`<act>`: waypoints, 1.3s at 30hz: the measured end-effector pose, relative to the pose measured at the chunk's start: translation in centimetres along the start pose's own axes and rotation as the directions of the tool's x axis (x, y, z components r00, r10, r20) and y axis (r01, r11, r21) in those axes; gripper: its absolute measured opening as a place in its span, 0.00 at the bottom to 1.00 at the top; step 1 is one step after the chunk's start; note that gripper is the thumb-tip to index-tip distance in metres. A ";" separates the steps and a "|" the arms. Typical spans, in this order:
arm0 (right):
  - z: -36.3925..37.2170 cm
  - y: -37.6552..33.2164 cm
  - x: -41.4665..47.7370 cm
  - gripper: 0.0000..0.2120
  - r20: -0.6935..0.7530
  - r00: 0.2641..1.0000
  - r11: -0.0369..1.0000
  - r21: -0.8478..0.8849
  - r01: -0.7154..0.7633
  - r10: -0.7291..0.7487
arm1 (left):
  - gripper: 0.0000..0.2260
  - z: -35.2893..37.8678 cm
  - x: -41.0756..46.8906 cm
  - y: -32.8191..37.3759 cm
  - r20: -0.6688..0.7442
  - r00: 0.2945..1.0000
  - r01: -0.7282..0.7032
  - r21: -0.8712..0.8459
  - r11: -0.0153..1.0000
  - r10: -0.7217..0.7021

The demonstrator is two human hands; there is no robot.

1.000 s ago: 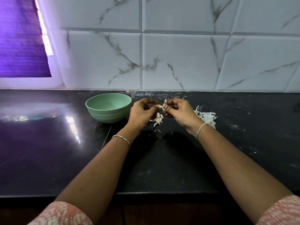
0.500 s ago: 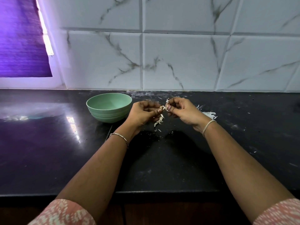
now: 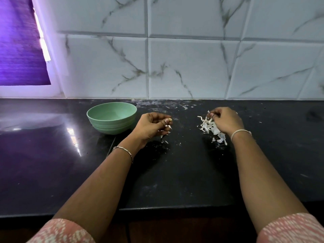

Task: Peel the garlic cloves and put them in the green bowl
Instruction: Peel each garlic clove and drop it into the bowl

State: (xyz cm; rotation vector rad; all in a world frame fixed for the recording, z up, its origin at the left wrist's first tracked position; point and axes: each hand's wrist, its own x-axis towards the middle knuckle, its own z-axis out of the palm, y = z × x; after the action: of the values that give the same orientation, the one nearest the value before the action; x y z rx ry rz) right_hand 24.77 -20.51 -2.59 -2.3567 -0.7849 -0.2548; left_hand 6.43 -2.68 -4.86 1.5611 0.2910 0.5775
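Note:
The green bowl (image 3: 112, 118) stands on the black counter, left of centre, and looks empty inside. Just right of it, my left hand (image 3: 152, 126) pinches a small pale garlic clove (image 3: 169, 120) between thumb and forefinger. A few bits of skin (image 3: 166, 132) lie under that hand. Further right, my right hand (image 3: 225, 121) hovers over a heap of white garlic skins (image 3: 210, 128), its fingertips pinching a strip of skin (image 3: 208, 114).
The black counter (image 3: 175, 172) runs to a marble-tiled wall (image 3: 175, 67) at the back, with its front edge near my elbows. Flecks of skin litter the back of the counter (image 3: 171, 105). A purple blind (image 3: 19, 44) hangs at the upper left.
My hands were together working on one clove. They have come apart: the right hand moved right with the skin over the heap, the left kept the clove.

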 end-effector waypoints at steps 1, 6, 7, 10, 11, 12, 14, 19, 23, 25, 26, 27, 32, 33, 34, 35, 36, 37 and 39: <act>0.1 -0.1 -0.1 0.07 -0.023 1.000 1.000 -0.012 -0.009 0.009 | 0.05 0.1 0.0 0.0 -0.017 1.000 -0.011 0.014 1.000 0.012; 0.5 -0.3 -0.3 0.05 -0.181 0.982 0.998 0.040 -0.040 0.046 | 0.08 0.6 -0.5 0.5 -0.072 0.995 -0.062 0.053 0.997 0.065; 0.5 -0.3 -0.4 0.06 -0.190 0.981 0.998 0.049 -0.040 0.048 | 0.07 0.7 -0.6 0.8 -0.080 0.993 -0.083 0.085 0.993 0.090; 0.9 -0.5 -0.3 0.05 -0.167 0.986 1.000 0.018 -0.011 0.014 | 0.05 0.4 -0.7 1.5 -0.144 0.964 -0.170 0.307 0.936 0.222; 1.1 -0.6 -0.4 0.08 -0.156 0.988 1.000 -0.016 0.009 -0.012 | 0.04 0.2 -0.7 1.8 -0.172 0.945 -0.195 0.385 0.902 0.278; 1.2 -0.9 -0.4 0.11 -0.147 0.988 0.998 -0.052 0.031 -0.038 | 0.03 -0.2 -0.8 2.2 -0.200 0.922 -0.211 0.457 0.864 0.331; 1.3 -1.2 -0.6 0.17 -0.127 0.990 0.993 -0.104 0.054 -0.068 | 0.03 -1.3 -0.8 3.1 -0.242 0.883 -0.205 0.570 0.796 0.401; 1.5 -1.6 -1.1 0.08 -0.154 0.984 0.990 -0.118 0.075 -0.092 | 0.05 -5.7 -0.5 4.9 -0.311 0.843 -0.102 0.708 0.699 0.439; 2.0 -2.2 -1.5 0.05 -0.175 0.980 0.996 -0.023 0.090 -0.093 | 0.04 -8.9 -0.9 5.5 -0.352 0.891 0.154 0.828 0.539 0.288; 2.2 -2.2 -1.3 0.04 -0.190 0.976 0.994 -0.017 0.104 -0.105 | 0.03 -9.6 -1.2 5.6 -0.360 0.908 0.231 0.856 0.462 0.213; 2.3 -2.1 -1.2 0.05 -0.196 0.975 0.995 -0.012 0.100 -0.100 | 0.03 -9.8 -1.2 5.6 -0.356 0.915 0.249 0.868 0.429 0.189; 2.3 -2.0 -1.0 0.07 -0.200 0.976 0.996 -0.006 0.089 -0.088 | 0.05 -9.7 -1.2 5.7 -0.352 0.917 0.259 0.884 0.389 0.188; 2.2 -2.2 -1.0 0.15 -0.218 0.970 0.994 -0.054 0.100 -0.109 | 0.09 -7.1 -1.5 5.6 -0.193 0.832 0.085 0.971 0.225 0.519; 2.1 -2.4 -1.1 0.16 -0.224 0.967 0.992 -0.059 0.113 -0.124 | 0.07 -6.4 -1.5 5.4 -0.106 0.839 -0.017 0.975 0.221 0.534; 2.1 -2.6 -1.2 0.16 -0.229 0.964 0.991 -0.046 0.126 -0.133 | 0.06 -5.7 -1.4 5.3 -0.017 0.869 -0.106 0.970 0.219 0.494; 2.2 -2.8 -1.2 0.14 -0.227 0.964 0.991 -0.028 0.135 -0.137 | 0.06 -5.0 -1.3 5.0 0.062 0.911 -0.158 0.966 0.207 0.407; 2.2 -2.9 -1.3 0.13 -0.214 0.966 0.989 -0.013 0.147 -0.147 | 0.06 -4.3 -1.2 4.6 0.117 0.948 -0.175 0.969 0.177 0.295; 2.4 -3.0 -1.4 0.11 -0.188 0.968 0.986 -0.008 0.167 -0.166 | 0.07 -3.7 -1.0 4.0 0.146 0.970 -0.173 0.976 0.129 0.197; 2.7 -3.2 -1.6 0.09 -0.128 0.967 0.975 -0.004 0.223 -0.222 | 0.10 -3.0 -0.7 2.7 0.158 0.983 -0.163 0.986 0.045 0.097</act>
State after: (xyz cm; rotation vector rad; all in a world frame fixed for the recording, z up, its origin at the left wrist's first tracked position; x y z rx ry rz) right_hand 21.55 -17.60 -3.67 -2.2169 -0.9860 -0.4910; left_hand 3.83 -0.69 -2.41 3.0794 0.6024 0.4425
